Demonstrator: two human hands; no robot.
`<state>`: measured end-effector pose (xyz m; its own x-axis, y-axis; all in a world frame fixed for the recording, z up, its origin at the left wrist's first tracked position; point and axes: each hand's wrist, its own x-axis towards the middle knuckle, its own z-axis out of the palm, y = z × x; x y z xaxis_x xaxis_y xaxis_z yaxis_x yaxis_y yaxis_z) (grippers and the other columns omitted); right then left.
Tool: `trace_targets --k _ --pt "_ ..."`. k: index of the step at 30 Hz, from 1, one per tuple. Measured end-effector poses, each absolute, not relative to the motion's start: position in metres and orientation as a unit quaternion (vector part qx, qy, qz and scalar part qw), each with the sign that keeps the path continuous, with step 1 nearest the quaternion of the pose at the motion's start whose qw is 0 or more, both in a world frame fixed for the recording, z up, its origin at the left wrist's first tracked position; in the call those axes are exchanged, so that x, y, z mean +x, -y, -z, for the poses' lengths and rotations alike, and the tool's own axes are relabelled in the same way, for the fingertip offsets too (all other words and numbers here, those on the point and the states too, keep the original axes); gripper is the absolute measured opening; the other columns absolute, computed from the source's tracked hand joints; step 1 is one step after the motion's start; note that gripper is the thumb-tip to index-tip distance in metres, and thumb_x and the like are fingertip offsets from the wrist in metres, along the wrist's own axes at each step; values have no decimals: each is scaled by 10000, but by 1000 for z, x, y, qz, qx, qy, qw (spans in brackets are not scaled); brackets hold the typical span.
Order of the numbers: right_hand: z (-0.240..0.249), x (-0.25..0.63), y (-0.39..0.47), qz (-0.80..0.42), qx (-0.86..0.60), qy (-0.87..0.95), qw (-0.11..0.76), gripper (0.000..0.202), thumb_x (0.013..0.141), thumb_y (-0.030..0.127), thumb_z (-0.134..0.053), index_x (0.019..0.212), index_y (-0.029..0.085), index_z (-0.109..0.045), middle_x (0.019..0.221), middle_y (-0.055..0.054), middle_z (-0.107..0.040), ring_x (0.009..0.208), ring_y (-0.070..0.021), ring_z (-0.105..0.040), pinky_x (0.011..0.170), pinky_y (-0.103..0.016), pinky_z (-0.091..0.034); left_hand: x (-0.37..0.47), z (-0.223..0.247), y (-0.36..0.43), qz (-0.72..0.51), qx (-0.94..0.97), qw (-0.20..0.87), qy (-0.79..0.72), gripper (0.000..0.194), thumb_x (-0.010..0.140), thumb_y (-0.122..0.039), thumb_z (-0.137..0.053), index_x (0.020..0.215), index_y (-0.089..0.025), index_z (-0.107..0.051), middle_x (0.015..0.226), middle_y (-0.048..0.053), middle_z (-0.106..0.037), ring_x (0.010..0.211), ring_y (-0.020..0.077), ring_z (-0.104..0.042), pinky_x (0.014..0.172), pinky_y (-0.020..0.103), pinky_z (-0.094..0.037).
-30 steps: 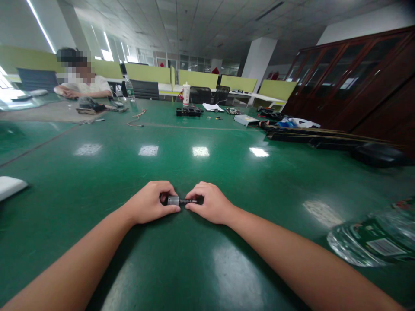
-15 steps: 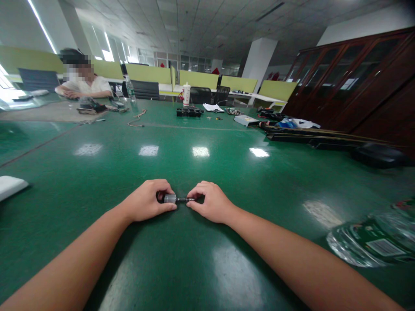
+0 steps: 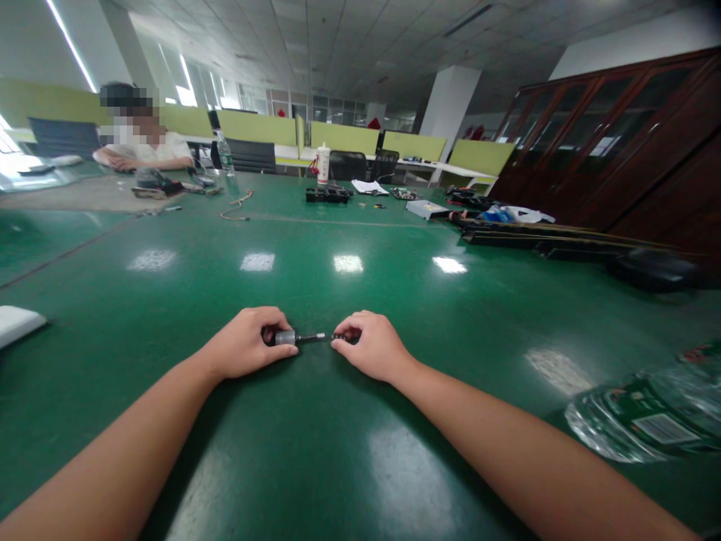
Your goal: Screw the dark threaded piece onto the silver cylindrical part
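Note:
My left hand is closed on a short grey cylinder with a thin dark shaft, gripped between thumb and fingers. The shaft points right and ends in a bright silvery tip. Facing it, my right hand pinches a small dark piece, mostly hidden by the fingertips. A narrow gap separates the shaft's tip from this piece. Both hands are low over the green tabletop, near the middle of the view.
A clear plastic bottle with a green label lies at the right. At the left edge is a white object. Farther back are a black part, a white bottle, a grey metal box and a seated person.
My hands have moved apart; the left shifted left with the grey cylinder. The shaft's silvery tip now shows, clear of the small dark piece in my right fingers.

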<state>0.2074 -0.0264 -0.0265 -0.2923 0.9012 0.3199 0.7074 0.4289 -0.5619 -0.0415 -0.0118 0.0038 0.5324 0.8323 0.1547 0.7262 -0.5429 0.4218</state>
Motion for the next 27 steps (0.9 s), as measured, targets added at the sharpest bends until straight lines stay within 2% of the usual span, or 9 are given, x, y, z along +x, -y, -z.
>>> trace_targets --k 20,27 --pt "24 204 25 -183 -481 806 294 92 773 253 -756 851 204 -766 765 -15 -701 750 -149 -593 712 -282 -429 -41 -5 14 -169 861 170 -449 282 759 -446 -703 811 -170 -681 731 10 -617 664 165 -558 609 256 -399" --pt "22 202 27 -216 -417 829 303 134 749 151 -755 880 177 -743 806 -20 -701 782 -146 -598 737 -276 -448 -30 -5 24 -153 881 164 -417 235 759 -391 -709 823 -171 -658 732 6 -611 656 157 -550 602 250 -389"
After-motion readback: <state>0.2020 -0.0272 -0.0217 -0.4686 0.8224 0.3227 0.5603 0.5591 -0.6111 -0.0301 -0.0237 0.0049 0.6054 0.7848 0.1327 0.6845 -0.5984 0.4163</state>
